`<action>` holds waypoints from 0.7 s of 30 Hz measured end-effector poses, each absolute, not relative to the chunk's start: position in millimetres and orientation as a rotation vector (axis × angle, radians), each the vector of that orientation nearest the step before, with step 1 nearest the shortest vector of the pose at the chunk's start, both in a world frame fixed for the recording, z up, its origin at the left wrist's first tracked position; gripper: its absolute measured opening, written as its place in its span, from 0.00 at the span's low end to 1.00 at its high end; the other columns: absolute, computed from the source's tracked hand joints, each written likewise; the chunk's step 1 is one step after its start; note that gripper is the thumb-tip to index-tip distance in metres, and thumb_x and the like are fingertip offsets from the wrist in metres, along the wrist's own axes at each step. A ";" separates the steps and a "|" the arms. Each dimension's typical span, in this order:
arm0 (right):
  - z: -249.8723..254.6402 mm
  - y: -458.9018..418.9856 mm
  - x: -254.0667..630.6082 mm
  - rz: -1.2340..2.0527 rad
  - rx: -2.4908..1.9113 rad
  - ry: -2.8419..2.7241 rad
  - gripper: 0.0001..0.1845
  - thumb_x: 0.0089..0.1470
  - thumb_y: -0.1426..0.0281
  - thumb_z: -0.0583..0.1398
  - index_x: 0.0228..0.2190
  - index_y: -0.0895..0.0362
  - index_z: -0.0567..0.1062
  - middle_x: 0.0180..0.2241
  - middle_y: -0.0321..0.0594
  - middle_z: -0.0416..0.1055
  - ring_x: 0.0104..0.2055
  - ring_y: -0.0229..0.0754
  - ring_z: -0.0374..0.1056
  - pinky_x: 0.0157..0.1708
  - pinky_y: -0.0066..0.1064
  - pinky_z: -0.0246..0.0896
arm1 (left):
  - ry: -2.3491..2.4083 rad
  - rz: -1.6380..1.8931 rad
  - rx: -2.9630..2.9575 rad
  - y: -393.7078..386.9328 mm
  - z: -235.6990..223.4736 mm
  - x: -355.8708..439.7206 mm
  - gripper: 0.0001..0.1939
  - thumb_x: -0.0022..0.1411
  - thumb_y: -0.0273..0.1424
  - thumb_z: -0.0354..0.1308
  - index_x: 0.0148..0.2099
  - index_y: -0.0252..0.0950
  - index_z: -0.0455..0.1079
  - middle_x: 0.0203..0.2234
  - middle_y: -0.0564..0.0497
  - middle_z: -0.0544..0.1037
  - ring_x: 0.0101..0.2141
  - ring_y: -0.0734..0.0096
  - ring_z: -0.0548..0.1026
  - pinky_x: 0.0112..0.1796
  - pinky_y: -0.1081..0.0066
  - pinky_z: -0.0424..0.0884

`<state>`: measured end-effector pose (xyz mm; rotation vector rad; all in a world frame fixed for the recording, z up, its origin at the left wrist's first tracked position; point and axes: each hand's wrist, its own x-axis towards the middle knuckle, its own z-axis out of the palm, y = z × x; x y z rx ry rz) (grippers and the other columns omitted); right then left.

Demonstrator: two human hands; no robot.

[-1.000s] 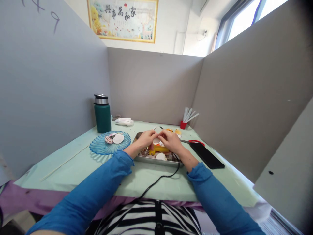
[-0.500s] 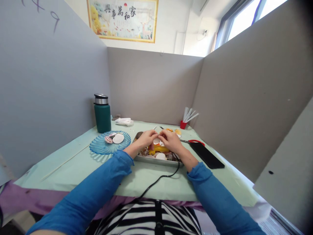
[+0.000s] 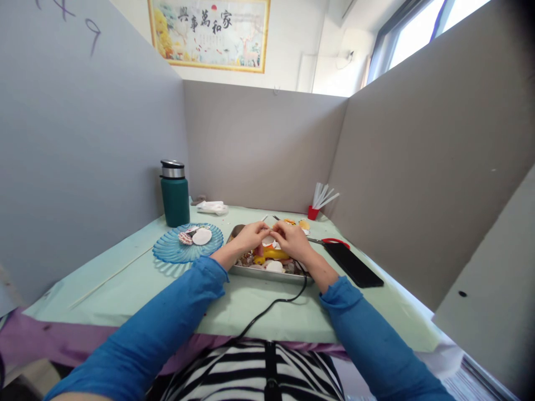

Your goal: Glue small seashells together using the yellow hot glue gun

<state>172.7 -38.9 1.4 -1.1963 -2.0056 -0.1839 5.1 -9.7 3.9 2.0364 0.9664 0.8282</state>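
My left hand (image 3: 252, 236) and my right hand (image 3: 291, 238) meet fingertip to fingertip over a shallow metal tray (image 3: 263, 273). The fingers of both are pinched closed, and what sits between the tips is too small to make out. Just below them a whitish round piece (image 3: 268, 240) shows; I cannot tell whether they hold it. A yellow glue gun (image 3: 273, 254) lies in the tray under my hands, with a black cord (image 3: 273, 303) running towards me. Around it are a white shell-like piece (image 3: 275, 267) and small brownish bits, partly covered by my hands.
On the left stand a blue fluted plate (image 3: 165, 249) with shell-like pieces and a green bottle (image 3: 175, 200). To the right lie red-handled scissors (image 3: 338, 243) and a black phone (image 3: 354, 265). White sticks (image 3: 321, 196) fill a red cup (image 3: 313, 213). Grey partitions (image 3: 267, 145) enclose the table.
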 end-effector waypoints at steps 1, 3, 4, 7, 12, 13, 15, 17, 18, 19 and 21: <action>1.4 -38.8 172.7 -0.186 -1.195 -2.006 0.08 0.56 0.66 0.56 0.29 0.56 0.72 0.25 0.37 0.71 0.26 0.37 0.64 0.28 0.27 0.53 | 0.966 0.828 2.036 -9.5 3.7 5.0 0.17 0.62 0.42 0.48 0.44 0.33 0.66 0.09 0.57 0.67 0.13 0.73 0.69 0.19 0.77 0.62; 1.2 -38.6 172.7 -0.188 -1.195 -2.009 0.08 0.56 0.66 0.56 0.29 0.56 0.72 0.25 0.37 0.71 0.26 0.37 0.64 0.28 0.27 0.53 | 0.964 0.828 2.036 -9.2 3.4 4.9 0.17 0.62 0.42 0.48 0.44 0.33 0.65 0.09 0.57 0.67 0.14 0.73 0.69 0.18 0.78 0.62; 1.1 -38.4 172.7 -0.188 -1.196 -2.009 0.08 0.56 0.66 0.56 0.29 0.56 0.72 0.25 0.37 0.71 0.26 0.37 0.64 0.29 0.27 0.53 | 0.962 0.826 2.037 -9.3 3.4 4.8 0.17 0.62 0.42 0.48 0.44 0.34 0.65 0.09 0.57 0.67 0.14 0.73 0.69 0.18 0.78 0.62; 0.8 -38.2 172.9 -0.183 -1.201 -2.005 0.08 0.56 0.66 0.56 0.29 0.56 0.72 0.25 0.37 0.71 0.26 0.37 0.64 0.29 0.27 0.53 | 0.956 0.820 2.039 -10.2 3.8 4.9 0.16 0.63 0.41 0.47 0.44 0.34 0.65 0.09 0.57 0.67 0.13 0.73 0.69 0.19 0.78 0.62; 0.9 -38.3 173.0 -0.182 -1.213 -2.004 0.08 0.56 0.66 0.57 0.29 0.56 0.72 0.25 0.37 0.71 0.26 0.38 0.64 0.29 0.27 0.53 | 0.963 0.815 2.033 -11.3 3.9 5.1 0.17 0.62 0.42 0.49 0.44 0.34 0.65 0.09 0.58 0.67 0.13 0.73 0.68 0.19 0.77 0.62; 1.0 -38.4 172.9 -0.185 -1.215 -2.003 0.08 0.55 0.66 0.57 0.29 0.56 0.72 0.24 0.37 0.71 0.26 0.37 0.64 0.28 0.27 0.53 | 0.966 0.812 2.036 -11.3 3.8 5.1 0.17 0.62 0.41 0.49 0.45 0.34 0.65 0.09 0.58 0.67 0.13 0.73 0.68 0.19 0.77 0.62; 1.0 -38.6 172.7 -0.191 -1.215 -2.002 0.07 0.55 0.66 0.57 0.29 0.56 0.72 0.24 0.37 0.71 0.26 0.37 0.64 0.28 0.27 0.53 | 0.971 0.812 2.048 -11.1 3.7 5.0 0.16 0.62 0.40 0.48 0.45 0.34 0.65 0.09 0.57 0.67 0.14 0.72 0.68 0.19 0.77 0.63; 1.0 -38.6 172.5 -0.193 -1.212 -2.001 0.08 0.55 0.66 0.57 0.29 0.56 0.72 0.24 0.37 0.71 0.26 0.37 0.64 0.27 0.27 0.53 | 0.979 0.814 2.061 -10.9 3.7 5.0 0.15 0.62 0.38 0.47 0.46 0.34 0.65 0.09 0.57 0.67 0.14 0.71 0.68 0.19 0.76 0.63; 1.0 -38.6 172.4 -0.191 -1.211 -2.001 0.08 0.55 0.65 0.57 0.29 0.56 0.72 0.24 0.37 0.71 0.25 0.37 0.64 0.27 0.27 0.53 | 0.981 0.815 2.067 -11.0 3.9 5.1 0.15 0.62 0.38 0.47 0.46 0.34 0.65 0.09 0.57 0.67 0.14 0.71 0.69 0.20 0.76 0.63; 1.0 -38.6 172.4 -0.189 -1.211 -2.001 0.08 0.56 0.65 0.56 0.29 0.56 0.72 0.24 0.36 0.71 0.25 0.37 0.63 0.27 0.27 0.52 | 0.981 0.816 2.072 -11.0 4.0 5.1 0.15 0.62 0.38 0.47 0.45 0.34 0.65 0.09 0.56 0.68 0.14 0.70 0.69 0.20 0.76 0.63; 0.8 -38.3 172.6 -0.186 -1.211 -2.003 0.08 0.56 0.65 0.56 0.29 0.56 0.72 0.24 0.36 0.71 0.25 0.37 0.63 0.27 0.27 0.52 | 0.983 0.816 2.078 -11.3 4.3 5.1 0.15 0.62 0.37 0.47 0.45 0.34 0.65 0.09 0.56 0.67 0.14 0.70 0.69 0.20 0.76 0.62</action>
